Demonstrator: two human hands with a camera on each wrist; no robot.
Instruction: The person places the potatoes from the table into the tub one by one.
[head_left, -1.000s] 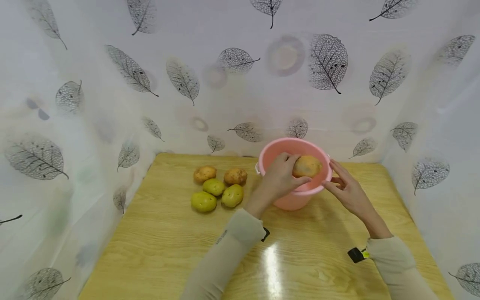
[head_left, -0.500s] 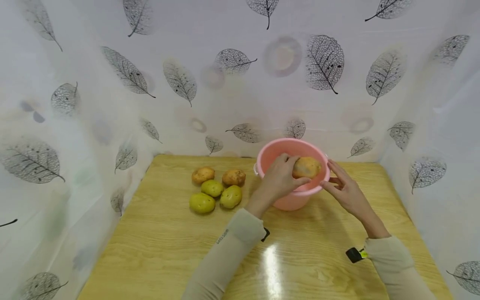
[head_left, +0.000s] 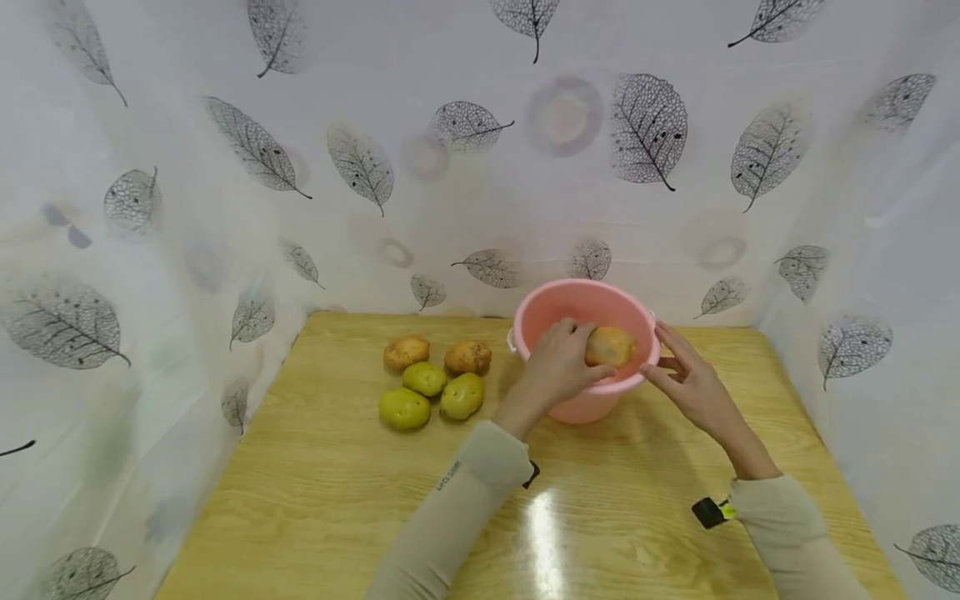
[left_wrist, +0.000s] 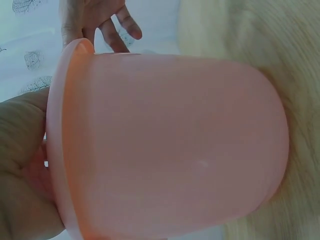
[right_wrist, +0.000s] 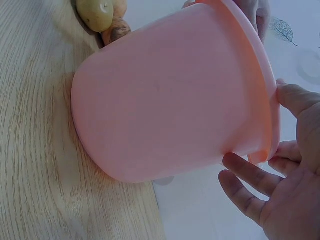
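Note:
In the head view my left hand (head_left: 558,362) reaches over the near left rim of a pink bucket (head_left: 585,408). It grips a large tan potato (head_left: 610,347) between thumb and fingers, inside the bucket's mouth. My right hand (head_left: 697,387) holds the bucket's right rim, thumb in front and fingers farther back. From the right wrist, the right thumb (right_wrist: 297,97) meets the rim and two fingers lie along the outer wall. The bucket's wall hides the potato in both wrist views. The bucket stands upright on the wooden table (head_left: 337,500).
Left of the bucket lies a group of potatoes: two brown ones, the nearer to the bucket being this potato (head_left: 468,357), and several greenish ones, among them a potato (head_left: 405,407) at the front. A leaf-patterned curtain (head_left: 480,200) rises behind the table's back edge.
My left hand and the potato have sunk slightly lower into the bucket. The right hand stays at the rim, and the potatoes on the table have not moved.

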